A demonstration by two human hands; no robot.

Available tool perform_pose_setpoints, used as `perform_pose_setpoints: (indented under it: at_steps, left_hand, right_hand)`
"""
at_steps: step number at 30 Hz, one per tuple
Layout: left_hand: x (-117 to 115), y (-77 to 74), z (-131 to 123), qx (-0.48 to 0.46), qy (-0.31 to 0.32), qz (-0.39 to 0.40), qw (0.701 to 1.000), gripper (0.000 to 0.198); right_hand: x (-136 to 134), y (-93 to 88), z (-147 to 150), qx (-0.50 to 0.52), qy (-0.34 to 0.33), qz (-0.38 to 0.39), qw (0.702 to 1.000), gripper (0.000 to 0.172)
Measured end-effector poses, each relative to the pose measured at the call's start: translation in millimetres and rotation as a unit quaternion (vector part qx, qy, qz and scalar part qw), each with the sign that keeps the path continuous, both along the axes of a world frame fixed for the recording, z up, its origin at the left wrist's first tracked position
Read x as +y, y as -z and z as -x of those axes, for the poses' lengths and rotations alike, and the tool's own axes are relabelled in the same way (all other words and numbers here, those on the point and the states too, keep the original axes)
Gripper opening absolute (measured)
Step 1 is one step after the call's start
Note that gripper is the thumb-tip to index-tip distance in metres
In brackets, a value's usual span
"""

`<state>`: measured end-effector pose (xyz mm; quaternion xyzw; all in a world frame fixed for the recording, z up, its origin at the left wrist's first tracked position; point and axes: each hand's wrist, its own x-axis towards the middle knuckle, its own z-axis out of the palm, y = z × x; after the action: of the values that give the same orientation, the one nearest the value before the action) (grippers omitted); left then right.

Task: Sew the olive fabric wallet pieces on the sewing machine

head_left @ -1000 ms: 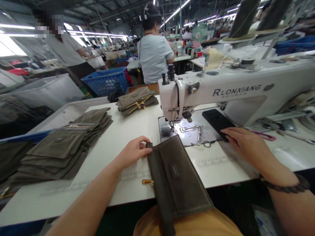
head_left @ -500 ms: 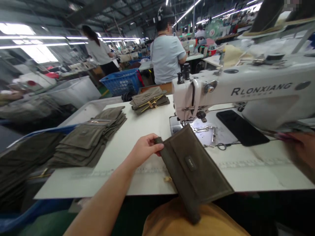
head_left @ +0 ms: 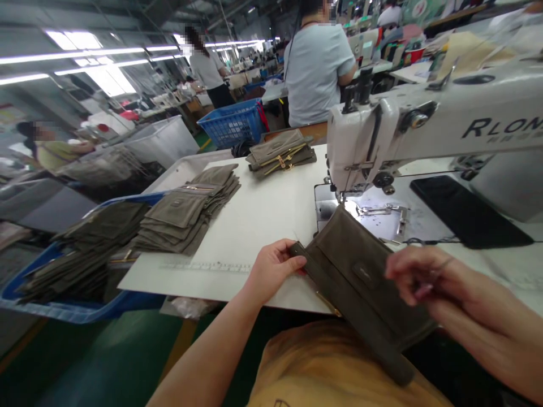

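Note:
My left hand (head_left: 275,268) pinches the top left corner of an olive-brown fabric pouch (head_left: 339,243) between thumb and fingers. The pouch hangs tilted over the table's front edge and my lap, with a small label patch on its face and a gold zipper at its left side. My right hand (head_left: 441,288) is closed in front of the pouch's right part, blurred by motion. A small pink object (head_left: 423,290) shows between its fingers, too smeared to name. Just behind the pouch's upper corner is the needle area of a white sewing machine (head_left: 360,147).
A black phone (head_left: 466,209) lies on the machine bed. Stacked pouches (head_left: 182,209) cover the table's left, with a smaller pile (head_left: 282,152) at the back. A blue crate (head_left: 102,311) of pouches stands at left. Beyond are co-workers and a blue basket (head_left: 233,124).
My right hand has come in from the far right to the front of the pouch, carrying the pink object. The left hand keeps its pinch. The view has turned left and down.

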<state>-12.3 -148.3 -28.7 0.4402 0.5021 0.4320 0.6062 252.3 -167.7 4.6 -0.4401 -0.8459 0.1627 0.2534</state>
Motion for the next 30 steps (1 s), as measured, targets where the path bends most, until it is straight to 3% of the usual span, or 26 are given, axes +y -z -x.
perform_pose_setpoints:
  at_steps: [2,4,8,13,19,30]
  left_hand:
    - [-2,1.8,1,-0.006,-0.002,0.001,1.0,0.03]
    - [-3,2.8,0,-0.014,-0.004,0.001,1.0,0.029]
    - [-6,3.0,-1,-0.039,0.001,0.0,0.999,0.028]
    - [-7,3.3,0,-0.042,0.019,-0.002,0.999,0.025]
    - [-6,6.2,2,-0.061,0.03,0.005,0.998,0.026]
    - [-4,13.4,6,-0.071,0.041,-0.005,0.997,0.02]
  right_hand:
    - [3,-6.3,32,0.091,-0.062,0.102,0.989,0.023]
    - [10,-5.3,52,0.096,-0.066,0.119,0.986,0.026]
    - [22,14.2,70,0.006,-0.028,0.005,1.0,0.022]
    - [24,32.3,78,-0.118,0.017,-0.131,0.984,0.032]
    - [24,31.0,81,-0.145,0.011,-0.173,0.974,0.032]
    - [23,30.1,82,-0.157,0.018,-0.179,0.971,0.028]
